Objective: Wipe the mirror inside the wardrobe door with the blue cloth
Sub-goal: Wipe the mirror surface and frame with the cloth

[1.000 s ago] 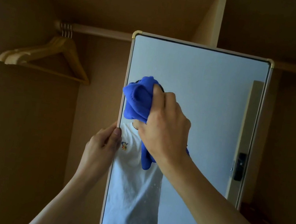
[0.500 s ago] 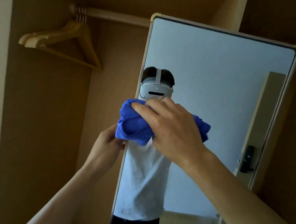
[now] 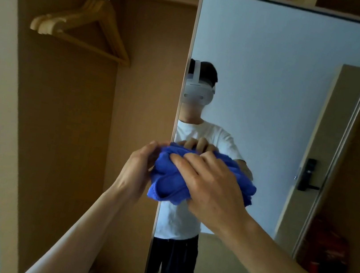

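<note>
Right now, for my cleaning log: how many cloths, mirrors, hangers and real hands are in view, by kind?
blue cloth: 1
mirror: 1
wooden hangers: 4, going by the hooks on the rail
hands: 2, the left hand and the right hand
Total: 8

Tall framed mirror [image 3: 276, 80] upright, bunched blue cloth [image 3: 167, 181] at its left edge
</note>
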`<state>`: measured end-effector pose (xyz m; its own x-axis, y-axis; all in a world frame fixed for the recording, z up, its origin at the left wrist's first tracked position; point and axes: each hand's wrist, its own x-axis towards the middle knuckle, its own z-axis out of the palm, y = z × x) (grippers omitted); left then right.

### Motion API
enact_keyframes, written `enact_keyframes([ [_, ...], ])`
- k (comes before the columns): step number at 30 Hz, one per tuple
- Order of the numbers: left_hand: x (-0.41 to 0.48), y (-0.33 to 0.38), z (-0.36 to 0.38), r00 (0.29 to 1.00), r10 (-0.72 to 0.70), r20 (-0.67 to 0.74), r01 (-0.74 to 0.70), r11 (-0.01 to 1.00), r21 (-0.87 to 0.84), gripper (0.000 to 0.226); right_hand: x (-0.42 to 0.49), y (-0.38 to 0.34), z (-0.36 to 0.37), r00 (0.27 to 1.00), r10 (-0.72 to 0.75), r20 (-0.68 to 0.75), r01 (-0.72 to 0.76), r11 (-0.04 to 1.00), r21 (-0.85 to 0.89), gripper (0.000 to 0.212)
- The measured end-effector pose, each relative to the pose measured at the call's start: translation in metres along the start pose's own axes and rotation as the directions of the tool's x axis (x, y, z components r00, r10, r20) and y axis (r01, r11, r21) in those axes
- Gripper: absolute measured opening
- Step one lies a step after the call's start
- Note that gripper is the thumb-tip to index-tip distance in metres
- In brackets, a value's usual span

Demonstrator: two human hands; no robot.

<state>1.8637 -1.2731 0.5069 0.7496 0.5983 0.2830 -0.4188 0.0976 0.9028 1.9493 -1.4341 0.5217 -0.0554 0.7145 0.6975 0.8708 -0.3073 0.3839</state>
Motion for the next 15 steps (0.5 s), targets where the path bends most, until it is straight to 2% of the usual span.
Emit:
enact_keyframes([
  [3, 0.004, -0.004, -0.002, 0.999, 0.036, 0.001, -0.036, 0.996, 0.077, 0.039, -0.015, -0.008, 0.011, 0.996, -0.041, 0.08, 0.041, 0.999, 0.008, 0.056],
  [6, 0.001, -0.006, -0.003, 0.997, 0.074, 0.027, -0.078, 0.981, 0.175, 0.04, -0.019, -0.008, 0.009, 0.992, -0.074, 0.103, 0.075, 0.997, 0.0, 0.05],
  [10, -0.007, -0.01, -0.003, 0.994, 0.081, 0.071, -0.091, 0.983, 0.157, 0.039, -0.008, -0.003, -0.005, 0.997, -0.064, 0.04, 0.064, 0.998, -0.006, 0.047],
  [15, -0.01, -0.018, -0.004, 0.987, 0.128, 0.097, -0.146, 0.969, 0.201, 0.036, 0.018, 0.021, -0.039, 0.998, 0.006, -0.064, -0.01, 0.998, -0.057, 0.057],
])
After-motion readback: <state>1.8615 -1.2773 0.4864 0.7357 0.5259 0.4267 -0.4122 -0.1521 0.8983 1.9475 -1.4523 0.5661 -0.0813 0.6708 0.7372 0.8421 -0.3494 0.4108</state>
